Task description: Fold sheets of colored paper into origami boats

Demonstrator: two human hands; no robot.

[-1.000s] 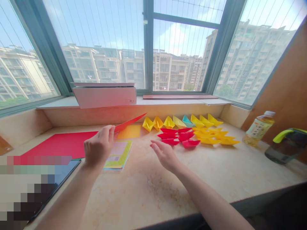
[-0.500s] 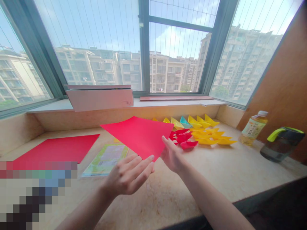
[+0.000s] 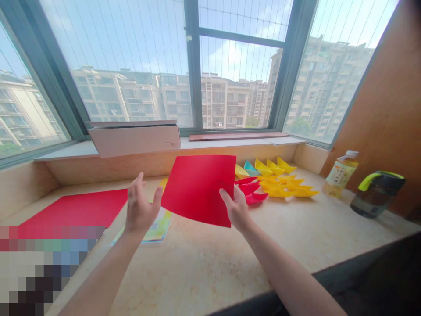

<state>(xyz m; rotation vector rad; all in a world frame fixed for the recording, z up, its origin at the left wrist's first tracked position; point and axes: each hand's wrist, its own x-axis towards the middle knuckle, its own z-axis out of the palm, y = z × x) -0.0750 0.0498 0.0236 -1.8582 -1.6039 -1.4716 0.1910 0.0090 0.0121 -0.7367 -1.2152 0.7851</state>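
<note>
A sheet of red paper (image 3: 200, 188) is held up over the counter, gripped at its right edge by my right hand (image 3: 237, 206), thumb in front and fingers behind. My left hand (image 3: 142, 206) is raised just left of the sheet, thumb and fingers apart, with nothing in it. Beneath and behind that hand lies a green and yellow packet (image 3: 159, 228), partly hidden. Another red sheet (image 3: 75, 206) lies flat on the counter at the left. Behind the held sheet, to the right, sit red paper boats (image 3: 256, 199), partly covered by my right hand.
Several yellow paper boats (image 3: 278, 192) and a blue one (image 3: 251, 168) stand in rows at the back right. Further right are a drink bottle (image 3: 342, 173) and a dark cup with a green handle (image 3: 376, 195). A white box (image 3: 134, 139) rests on the window ledge.
My left hand has let go of the red sheet's near corner and moved left and up, opening. The sheet has turned in my right hand, its face now squarer to view.
</note>
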